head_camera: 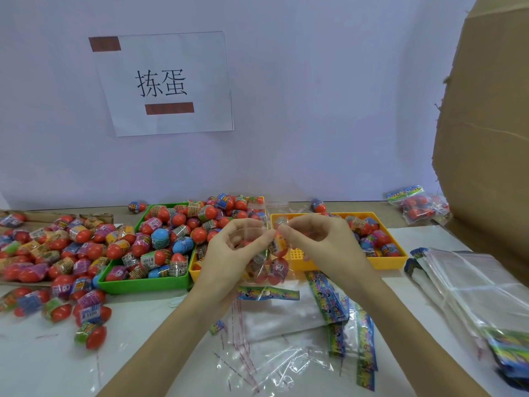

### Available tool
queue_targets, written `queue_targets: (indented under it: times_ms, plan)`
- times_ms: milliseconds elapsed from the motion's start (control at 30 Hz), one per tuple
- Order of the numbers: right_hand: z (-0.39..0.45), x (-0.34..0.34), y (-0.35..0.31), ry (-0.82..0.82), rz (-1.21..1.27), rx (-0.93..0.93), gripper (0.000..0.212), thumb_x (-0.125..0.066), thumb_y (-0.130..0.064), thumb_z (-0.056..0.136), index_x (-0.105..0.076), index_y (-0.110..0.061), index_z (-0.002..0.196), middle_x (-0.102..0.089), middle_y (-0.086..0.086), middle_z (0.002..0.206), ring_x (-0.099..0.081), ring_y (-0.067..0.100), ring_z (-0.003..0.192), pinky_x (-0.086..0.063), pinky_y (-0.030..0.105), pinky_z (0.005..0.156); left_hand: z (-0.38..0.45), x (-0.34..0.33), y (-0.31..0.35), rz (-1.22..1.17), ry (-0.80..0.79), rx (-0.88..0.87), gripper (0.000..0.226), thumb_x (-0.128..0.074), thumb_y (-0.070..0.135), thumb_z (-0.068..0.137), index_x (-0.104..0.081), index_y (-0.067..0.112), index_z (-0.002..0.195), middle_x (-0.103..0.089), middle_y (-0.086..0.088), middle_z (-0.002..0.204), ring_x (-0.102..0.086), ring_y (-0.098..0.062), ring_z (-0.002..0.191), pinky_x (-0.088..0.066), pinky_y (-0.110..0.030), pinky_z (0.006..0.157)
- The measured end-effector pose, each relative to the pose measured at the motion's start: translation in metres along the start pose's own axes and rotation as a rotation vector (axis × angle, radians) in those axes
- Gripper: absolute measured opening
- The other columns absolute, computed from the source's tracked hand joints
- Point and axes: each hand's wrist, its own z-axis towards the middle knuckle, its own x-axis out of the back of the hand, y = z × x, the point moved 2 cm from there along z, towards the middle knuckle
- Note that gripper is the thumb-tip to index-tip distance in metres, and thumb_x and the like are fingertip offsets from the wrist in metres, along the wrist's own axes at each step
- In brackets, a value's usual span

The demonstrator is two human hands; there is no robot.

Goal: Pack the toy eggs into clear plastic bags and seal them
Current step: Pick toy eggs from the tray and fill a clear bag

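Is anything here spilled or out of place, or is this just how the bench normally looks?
Many toy eggs lie loose on the table left of the green tray, not in it. One stray egg sits alone by the wall. The cardboard box at right has a ragged, torn edge.

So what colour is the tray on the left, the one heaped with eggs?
Bright green tray, seen clearly in the head view, beside a yellow tray.

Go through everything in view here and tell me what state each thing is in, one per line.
Left hand: pinching the bag top.
Right hand: pinching the bag top.
Clear bag: held up, eggs inside.
Green tray: heaped with eggs.
Yellow tray: partly filled.
Packed bag: lying by the cardboard.
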Motion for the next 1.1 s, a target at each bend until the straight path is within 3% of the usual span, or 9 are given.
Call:
queue_targets:
  times_ms: [133, 267, 333, 400, 467, 633, 867, 1000, 1100]
  plan:
    - [0.001, 0.002, 0.003, 0.043, 0.055, -0.002, 0.009, -0.076, -0.026, 0.096, -0.082, -0.020, 0.094, -0.078, -0.004, 0.081, -0.071, 0.006, 0.077, -0.053, 0.018, 0.064, 0.000, -0.002, -0.002, 0.016, -0.029, 0.012, 0.050, -0.089, 0.049, 0.072, -0.076, 0.025, 0.114, -0.080, -0.001, 0.110, -0.077, -0.023, 0.103, -0.064, -0.031, 0.075]
    - [0.001, 0.008, 0.003, 0.099, 0.066, -0.010, 0.010, -0.076, -0.025, 0.095, -0.082, -0.019, 0.091, -0.078, -0.004, 0.081, -0.071, 0.005, 0.077, -0.053, 0.016, 0.063, 0.003, -0.007, 0.006, -0.020, -0.080, 0.076, 0.068, -0.060, 0.074, 0.086, -0.074, 0.018, 0.122, -0.081, -0.001, 0.116, -0.077, -0.017, 0.109, -0.061, -0.030, 0.087]
    - [0.001, 0.011, 0.003, 0.121, 0.080, -0.026, 0.010, -0.075, -0.026, 0.096, -0.082, -0.018, 0.094, -0.078, -0.003, 0.083, -0.071, 0.005, 0.078, -0.053, 0.016, 0.064, 0.005, -0.004, 0.009, -0.053, -0.136, 0.068, 0.055, -0.060, 0.062, 0.098, -0.076, 0.016, 0.124, -0.079, -0.003, 0.122, -0.074, -0.018, 0.115, -0.061, -0.026, 0.089]
    - [0.001, 0.013, 0.004, 0.145, 0.088, -0.045, 0.010, -0.075, -0.026, 0.097, -0.081, -0.018, 0.098, -0.078, -0.003, 0.087, -0.071, 0.007, 0.081, -0.055, 0.017, 0.065, 0.005, 0.002, 0.009, -0.037, -0.175, 0.011, 0.026, -0.063, 0.035, 0.104, -0.080, 0.022, 0.119, -0.078, -0.002, 0.126, -0.073, -0.017, 0.119, -0.059, -0.021, 0.089]
    - [0.001, 0.013, 0.004, 0.150, 0.085, -0.053, 0.010, -0.076, -0.025, 0.096, -0.081, -0.018, 0.100, -0.078, -0.002, 0.088, -0.071, 0.008, 0.083, -0.057, 0.019, 0.067, 0.005, 0.005, 0.007, 0.036, -0.180, -0.042, 0.025, -0.062, 0.018, 0.106, -0.083, 0.030, 0.113, -0.079, 0.000, 0.123, -0.073, -0.016, 0.118, -0.058, -0.019, 0.090]
    - [0.001, 0.013, 0.003, 0.128, 0.084, -0.066, 0.007, -0.076, -0.023, 0.095, -0.081, -0.019, 0.098, -0.078, -0.004, 0.085, -0.073, 0.007, 0.081, -0.058, 0.020, 0.066, 0.005, 0.007, 0.004, 0.126, -0.067, -0.113, 0.016, -0.073, 0.018, 0.099, -0.084, 0.027, 0.106, -0.082, 0.001, 0.112, -0.076, -0.014, 0.109, -0.061, -0.024, 0.092]
    - [0.002, 0.013, 0.004, 0.133, 0.027, -0.067, 0.008, -0.074, -0.024, 0.097, -0.080, -0.021, 0.096, -0.078, -0.006, 0.082, -0.072, 0.006, 0.080, -0.058, 0.019, 0.066, 0.005, 0.011, 0.004, 0.106, 0.066, -0.098, 0.015, -0.070, 0.011, 0.100, -0.080, 0.011, 0.111, -0.083, -0.005, 0.101, -0.080, -0.017, 0.098, -0.064, -0.024, 0.079]
    - [0.002, 0.013, 0.006, 0.197, 0.007, -0.109, 0.010, -0.072, -0.022, 0.099, -0.078, -0.018, 0.093, -0.075, -0.002, 0.077, -0.070, 0.009, 0.078, -0.055, 0.022, 0.066, 0.003, 0.004, 0.001, 0.009, 0.081, -0.027, 0.012, -0.069, 0.009, 0.100, -0.079, 0.006, 0.107, -0.082, -0.010, 0.097, -0.080, -0.019, 0.089, -0.061, -0.022, 0.072]
    - [0.002, 0.012, 0.005, 0.206, -0.027, -0.102, 0.004, -0.073, -0.024, 0.098, -0.076, -0.022, 0.099, -0.076, -0.005, 0.079, -0.071, 0.005, 0.080, -0.058, 0.030, 0.074, 0.002, 0.003, 0.000, 0.001, 0.024, -0.029, 0.012, -0.068, 0.011, 0.101, -0.077, 0.004, 0.105, -0.081, -0.013, 0.099, -0.077, -0.023, 0.086, -0.062, -0.027, 0.072]
